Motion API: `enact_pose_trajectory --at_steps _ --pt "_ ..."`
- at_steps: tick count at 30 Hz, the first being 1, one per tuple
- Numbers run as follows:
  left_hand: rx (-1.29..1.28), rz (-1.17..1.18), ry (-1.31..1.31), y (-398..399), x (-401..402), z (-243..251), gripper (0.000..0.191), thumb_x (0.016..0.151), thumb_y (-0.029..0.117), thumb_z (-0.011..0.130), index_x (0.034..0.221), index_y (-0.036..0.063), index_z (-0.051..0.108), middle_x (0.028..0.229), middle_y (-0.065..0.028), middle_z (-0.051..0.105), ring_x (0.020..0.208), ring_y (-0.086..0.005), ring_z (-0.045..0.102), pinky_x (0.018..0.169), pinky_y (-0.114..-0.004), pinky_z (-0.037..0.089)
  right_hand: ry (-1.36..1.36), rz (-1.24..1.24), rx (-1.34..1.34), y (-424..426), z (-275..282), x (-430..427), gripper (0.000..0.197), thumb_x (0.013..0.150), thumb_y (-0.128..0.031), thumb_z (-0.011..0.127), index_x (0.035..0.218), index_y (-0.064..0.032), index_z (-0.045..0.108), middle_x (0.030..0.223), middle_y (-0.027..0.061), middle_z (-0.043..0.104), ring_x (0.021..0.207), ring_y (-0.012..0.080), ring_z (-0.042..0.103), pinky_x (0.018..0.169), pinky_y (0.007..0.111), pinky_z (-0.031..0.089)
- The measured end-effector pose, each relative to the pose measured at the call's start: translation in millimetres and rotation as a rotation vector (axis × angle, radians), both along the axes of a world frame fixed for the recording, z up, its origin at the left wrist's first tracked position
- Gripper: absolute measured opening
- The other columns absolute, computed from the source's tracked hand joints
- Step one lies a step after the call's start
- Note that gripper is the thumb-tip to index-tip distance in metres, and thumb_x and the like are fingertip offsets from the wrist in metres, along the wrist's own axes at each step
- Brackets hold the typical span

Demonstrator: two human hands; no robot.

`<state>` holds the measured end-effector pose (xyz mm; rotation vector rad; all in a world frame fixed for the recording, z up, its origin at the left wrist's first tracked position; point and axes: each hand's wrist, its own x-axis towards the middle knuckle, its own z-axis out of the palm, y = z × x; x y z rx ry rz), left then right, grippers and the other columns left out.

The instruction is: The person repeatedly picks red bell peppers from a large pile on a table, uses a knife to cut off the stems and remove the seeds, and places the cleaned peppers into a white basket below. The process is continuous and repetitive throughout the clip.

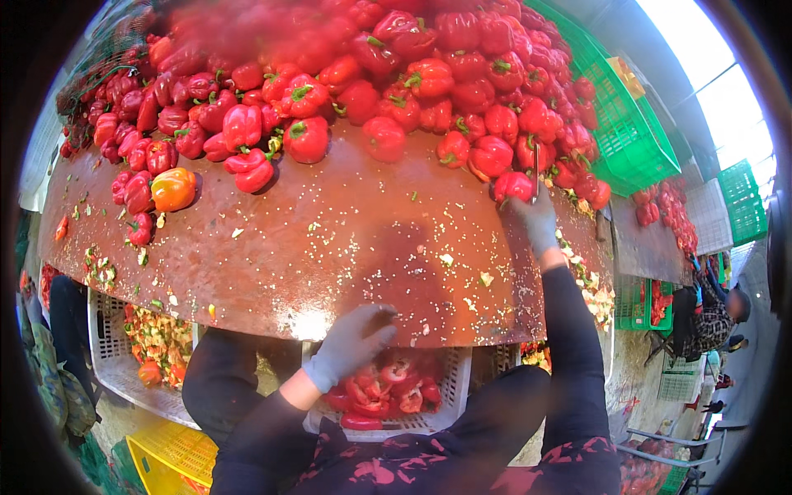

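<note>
My right hand, in a grey glove, grips a knife with its narrow blade pointing up, away from me. Its fingers are at a red bell pepper on the near right edge of the pepper heap; whether they grasp it is unclear. My left hand, gloved alike, hangs over the near table edge with thumb and fingers apart and nothing visible in it. Below it, between my knees, a white plastic crate holds cut red pepper pieces.
A large heap of red bell peppers covers the far side of the brown tabletop, strewn with seeds. One orange pepper lies left. Green crates stand right, a scrap-filled white crate left. A seated person is at right.
</note>
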<state>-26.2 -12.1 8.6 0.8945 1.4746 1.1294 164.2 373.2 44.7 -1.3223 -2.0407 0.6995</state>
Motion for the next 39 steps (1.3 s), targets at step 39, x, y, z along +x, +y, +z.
enact_pose_trajectory --at_steps 39 --pt "0.271 0.344 0.543 21.3 -20.6 -25.7 0.075 0.082 0.021 0.076 0.145 -0.0063 0.044 0.14 -0.0229 0.054 0.129 -0.0333 0.053 0.11 -0.041 0.041 -0.452 0.73 -0.167 -276.6 -50.5 -76.6 0.02 0.085 -0.017 0.06 0.085 -0.0011 0.073 0.078 0.019 0.072 0.075 0.0344 0.072 0.066 0.045 0.058"
